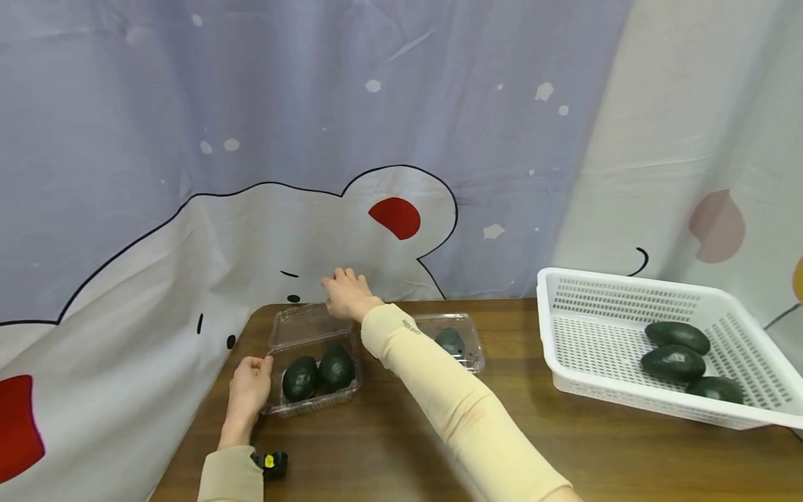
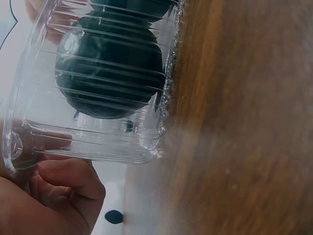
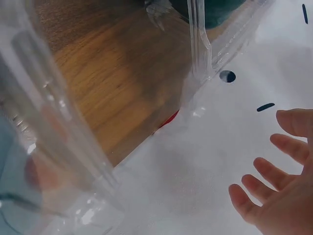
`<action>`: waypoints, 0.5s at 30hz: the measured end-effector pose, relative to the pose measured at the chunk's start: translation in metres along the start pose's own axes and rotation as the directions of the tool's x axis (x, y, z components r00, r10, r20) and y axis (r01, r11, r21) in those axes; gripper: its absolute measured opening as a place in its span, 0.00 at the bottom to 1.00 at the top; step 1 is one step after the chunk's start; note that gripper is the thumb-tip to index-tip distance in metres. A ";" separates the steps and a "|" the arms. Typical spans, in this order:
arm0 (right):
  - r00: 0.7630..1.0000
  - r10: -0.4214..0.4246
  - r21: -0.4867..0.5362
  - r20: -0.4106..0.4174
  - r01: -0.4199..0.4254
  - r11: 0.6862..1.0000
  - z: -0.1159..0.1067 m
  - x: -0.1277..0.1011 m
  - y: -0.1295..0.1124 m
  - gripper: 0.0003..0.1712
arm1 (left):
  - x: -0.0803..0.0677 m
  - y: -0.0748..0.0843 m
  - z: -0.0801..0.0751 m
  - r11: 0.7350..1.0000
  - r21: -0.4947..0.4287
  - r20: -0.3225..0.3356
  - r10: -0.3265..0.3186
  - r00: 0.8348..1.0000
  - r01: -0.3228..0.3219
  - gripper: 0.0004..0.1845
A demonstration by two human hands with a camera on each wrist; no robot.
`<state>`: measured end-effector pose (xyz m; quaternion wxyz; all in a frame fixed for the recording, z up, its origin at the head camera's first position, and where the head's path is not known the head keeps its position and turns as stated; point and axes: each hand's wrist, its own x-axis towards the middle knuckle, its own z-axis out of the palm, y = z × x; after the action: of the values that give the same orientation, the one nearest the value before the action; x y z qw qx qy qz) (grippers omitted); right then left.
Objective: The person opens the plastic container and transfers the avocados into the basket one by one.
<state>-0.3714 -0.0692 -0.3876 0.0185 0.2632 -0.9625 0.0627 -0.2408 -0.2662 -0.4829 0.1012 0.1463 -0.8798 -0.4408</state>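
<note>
Pinching the clear box point(image 1: 323, 401) by its rim, well left of the basket point(image 1: 590, 345), is the left grip point(image 1: 249, 387); the right grip point(image 1: 347, 294) has loose fingers, holding nothing. Light, thin plastic likely flexes, so hold the rim.

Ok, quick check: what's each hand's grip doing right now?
Left hand: closed, holding the edge of the clear container with two avocados.
Right hand: open, fingers apart, holding nothing.

We wear pale yellow sleeves point(image 1: 467, 411): dark lettering point(image 1: 410, 325) near right cuff point(image 1: 378, 329); black device point(image 1: 279, 466) with yellow spot point(image 1: 270, 461) at left.
</note>
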 end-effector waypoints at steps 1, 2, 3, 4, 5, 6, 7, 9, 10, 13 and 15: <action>1.000 -0.003 0.003 0.004 0.003 1.000 0.000 -0.001 0.001 0.26 | 0.000 0.000 0.000 1.000 0.001 0.002 0.000 1.000 0.000 0.19; 1.000 -0.007 0.004 0.008 0.007 1.000 -0.001 -0.002 0.001 0.26 | 0.000 0.001 -0.001 1.000 0.001 0.006 0.002 1.000 -0.002 0.19; 1.000 -0.012 0.006 0.011 0.012 1.000 -0.001 -0.003 0.002 0.26 | 0.000 0.001 -0.001 1.000 0.001 0.008 0.003 1.000 -0.003 0.19; 1.000 -0.017 0.010 0.014 0.017 1.000 -0.002 -0.004 0.002 0.26 | 0.000 0.001 -0.001 1.000 0.001 0.011 0.004 1.000 -0.004 0.19; 1.000 -0.021 0.016 0.017 0.021 1.000 -0.002 -0.005 0.003 0.26 | 0.000 0.001 -0.001 1.000 0.000 0.016 0.003 1.000 -0.003 0.19; 0.999 -0.028 0.024 0.016 0.027 0.999 -0.002 -0.006 0.003 0.25 | 0.000 0.001 -0.001 1.000 0.002 0.015 0.005 1.000 -0.005 0.19; 0.999 -0.036 0.032 0.015 0.035 0.999 -0.002 -0.007 0.003 0.25 | 0.000 0.001 -0.001 1.000 0.001 0.016 0.004 1.000 -0.004 0.19; 0.999 -0.049 0.039 0.008 0.049 0.998 -0.002 -0.009 0.003 0.25 | 0.001 0.001 -0.001 1.000 -0.004 0.019 0.004 1.000 -0.004 0.19; 0.998 -0.059 0.039 0.004 0.059 0.997 -0.001 -0.010 0.002 0.25 | 0.001 0.001 -0.001 1.000 -0.005 0.022 0.002 1.000 -0.002 0.20; 0.995 -0.097 0.040 -0.001 0.097 0.994 -0.001 -0.013 -0.001 0.24 | 0.002 0.000 0.000 1.000 0.002 0.020 0.005 1.000 -0.005 0.20; 0.992 -0.125 0.034 -0.010 0.125 0.992 -0.003 -0.017 -0.005 0.23 | 0.002 0.000 0.000 1.000 0.006 0.021 0.009 1.000 -0.009 0.20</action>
<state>-0.3549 -0.0643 -0.3849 0.0214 0.3230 -0.9428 0.0789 -0.2424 -0.2671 -0.4827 0.0934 0.1378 -0.8829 -0.4391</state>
